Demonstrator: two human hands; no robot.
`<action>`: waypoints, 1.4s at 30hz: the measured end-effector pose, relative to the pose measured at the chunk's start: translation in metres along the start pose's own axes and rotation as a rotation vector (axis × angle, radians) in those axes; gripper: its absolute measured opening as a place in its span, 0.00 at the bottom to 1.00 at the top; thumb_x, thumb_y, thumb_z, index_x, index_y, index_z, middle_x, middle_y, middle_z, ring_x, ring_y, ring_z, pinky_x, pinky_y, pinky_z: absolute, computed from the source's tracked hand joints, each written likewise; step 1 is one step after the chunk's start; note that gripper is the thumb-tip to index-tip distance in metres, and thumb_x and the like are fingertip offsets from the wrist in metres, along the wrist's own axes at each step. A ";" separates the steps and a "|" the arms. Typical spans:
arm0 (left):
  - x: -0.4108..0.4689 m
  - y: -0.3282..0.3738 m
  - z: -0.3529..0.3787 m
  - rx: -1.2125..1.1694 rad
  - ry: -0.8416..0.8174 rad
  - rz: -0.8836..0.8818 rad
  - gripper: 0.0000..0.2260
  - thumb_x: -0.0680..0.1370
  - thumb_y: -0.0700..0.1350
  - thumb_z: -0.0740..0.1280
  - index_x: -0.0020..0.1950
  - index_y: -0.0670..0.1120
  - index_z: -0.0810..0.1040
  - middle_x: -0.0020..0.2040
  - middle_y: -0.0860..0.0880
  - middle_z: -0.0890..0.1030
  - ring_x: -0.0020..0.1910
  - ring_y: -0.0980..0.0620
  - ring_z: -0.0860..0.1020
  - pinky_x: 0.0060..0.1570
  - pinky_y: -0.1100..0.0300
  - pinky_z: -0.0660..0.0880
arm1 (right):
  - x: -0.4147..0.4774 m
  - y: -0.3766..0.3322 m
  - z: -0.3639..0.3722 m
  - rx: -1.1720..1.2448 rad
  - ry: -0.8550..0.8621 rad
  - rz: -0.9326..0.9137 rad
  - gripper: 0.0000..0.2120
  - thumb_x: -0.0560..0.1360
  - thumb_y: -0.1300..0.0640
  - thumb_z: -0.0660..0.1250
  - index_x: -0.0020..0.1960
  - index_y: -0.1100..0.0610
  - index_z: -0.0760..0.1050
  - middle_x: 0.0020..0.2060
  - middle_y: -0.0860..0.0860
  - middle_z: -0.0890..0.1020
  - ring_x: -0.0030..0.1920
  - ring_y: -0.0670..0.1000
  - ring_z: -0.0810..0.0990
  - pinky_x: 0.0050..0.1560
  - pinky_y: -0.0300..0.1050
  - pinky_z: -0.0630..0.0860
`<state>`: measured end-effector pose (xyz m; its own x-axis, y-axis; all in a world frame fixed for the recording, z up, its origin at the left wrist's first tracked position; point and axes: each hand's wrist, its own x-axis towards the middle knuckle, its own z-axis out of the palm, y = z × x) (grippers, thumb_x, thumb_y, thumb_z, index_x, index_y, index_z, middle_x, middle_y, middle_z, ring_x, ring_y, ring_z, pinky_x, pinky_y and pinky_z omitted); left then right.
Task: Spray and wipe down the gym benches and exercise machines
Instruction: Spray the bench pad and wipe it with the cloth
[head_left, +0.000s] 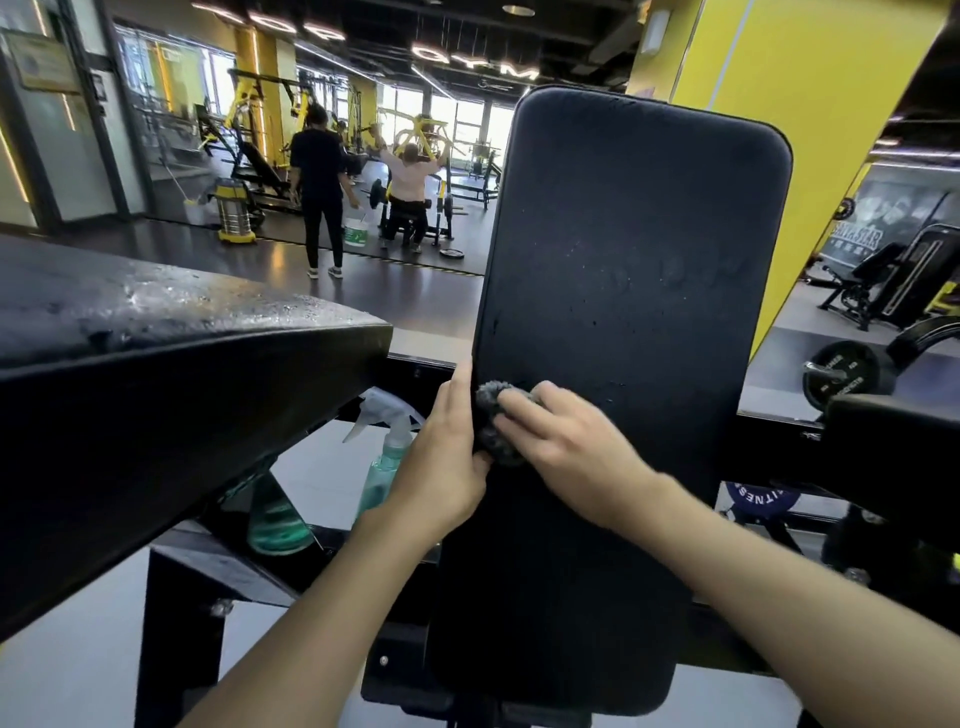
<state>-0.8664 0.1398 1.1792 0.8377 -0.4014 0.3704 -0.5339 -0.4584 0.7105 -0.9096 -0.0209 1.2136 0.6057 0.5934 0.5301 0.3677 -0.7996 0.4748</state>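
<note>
A long black padded bench back (628, 270) runs away from me up the middle of the view, with faint wet specks on it. A dark grey fluffy cloth (492, 415) lies on the pad's left edge. My right hand (566, 441) presses on the cloth, its fingers bent over it. My left hand (447, 457) grips the pad's left edge beside the cloth, the thumb touching the cloth. A clear spray bottle (387, 452) with green liquid stands just left of my left hand, behind the pad.
A second black pad (156, 353), wet on top, slopes across the left. A black metal frame (208, 561) lies below it. Weight plates (839, 379) and other machines stand at right. Two people, a yellow vacuum (235, 210) and a white bucket (356, 231) are far across the floor.
</note>
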 end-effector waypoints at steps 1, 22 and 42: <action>-0.001 0.001 -0.001 0.005 -0.011 -0.005 0.43 0.77 0.35 0.68 0.82 0.52 0.43 0.76 0.52 0.61 0.70 0.47 0.69 0.61 0.59 0.68 | 0.000 0.012 -0.005 -0.016 0.009 0.003 0.17 0.83 0.65 0.50 0.47 0.63 0.78 0.48 0.59 0.79 0.38 0.57 0.71 0.41 0.54 0.75; 0.006 0.016 0.009 0.323 -0.118 -0.057 0.53 0.76 0.49 0.72 0.78 0.42 0.29 0.81 0.44 0.45 0.72 0.38 0.67 0.66 0.50 0.69 | -0.030 0.013 -0.006 -0.042 0.015 0.034 0.13 0.81 0.68 0.55 0.50 0.65 0.79 0.48 0.59 0.80 0.37 0.57 0.71 0.40 0.53 0.75; 0.007 0.019 0.025 0.332 -0.045 -0.150 0.61 0.74 0.53 0.76 0.74 0.43 0.21 0.81 0.45 0.40 0.79 0.45 0.52 0.74 0.44 0.58 | -0.044 0.026 0.001 -0.065 0.218 0.403 0.16 0.82 0.67 0.53 0.55 0.68 0.80 0.51 0.62 0.81 0.37 0.59 0.73 0.40 0.55 0.75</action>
<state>-0.8732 0.1081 1.1803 0.9074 -0.3417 0.2448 -0.4203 -0.7442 0.5191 -0.9258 -0.0674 1.2021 0.5260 0.2477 0.8136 0.0842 -0.9671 0.2400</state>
